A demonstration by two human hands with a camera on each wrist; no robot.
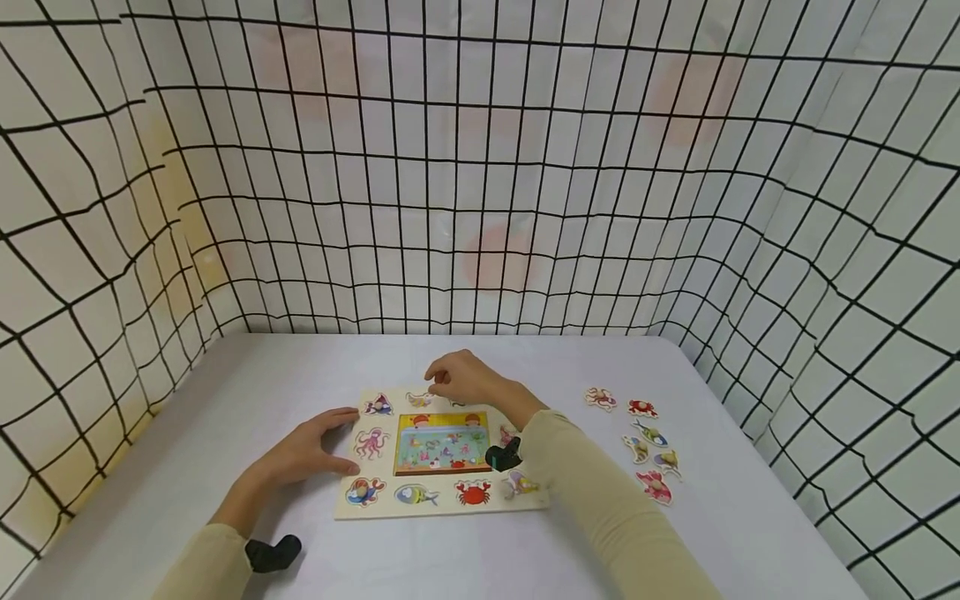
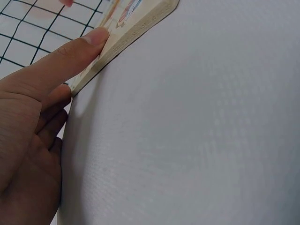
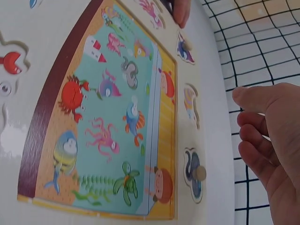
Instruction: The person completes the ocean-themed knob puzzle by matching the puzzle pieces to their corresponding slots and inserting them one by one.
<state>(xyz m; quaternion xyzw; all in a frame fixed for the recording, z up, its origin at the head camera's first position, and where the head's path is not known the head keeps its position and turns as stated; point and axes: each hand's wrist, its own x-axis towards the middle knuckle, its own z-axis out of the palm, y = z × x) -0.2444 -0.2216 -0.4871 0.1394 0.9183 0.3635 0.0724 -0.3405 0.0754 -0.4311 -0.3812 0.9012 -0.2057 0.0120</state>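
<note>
The left hand [image 1: 307, 448], thumb and fingers spread wide, touches the left edge of the puzzle board [image 1: 447, 499]; the right hand [image 1: 467, 379], loosely curled around nothing, hovers over its back edge. Knobbed pieces [image 3: 193, 180] fill some recesses. The board lies well inside the desk's [image 1: 405, 557] left, right and back edges; six loose pieces [image 1: 655, 487] lie towards the right edge.

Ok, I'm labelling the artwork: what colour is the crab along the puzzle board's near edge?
The crab is red, clearest in the head view.

The head view looked forward and down from farther off; both close wrist views shared the board [image 1: 447, 503]
</note>
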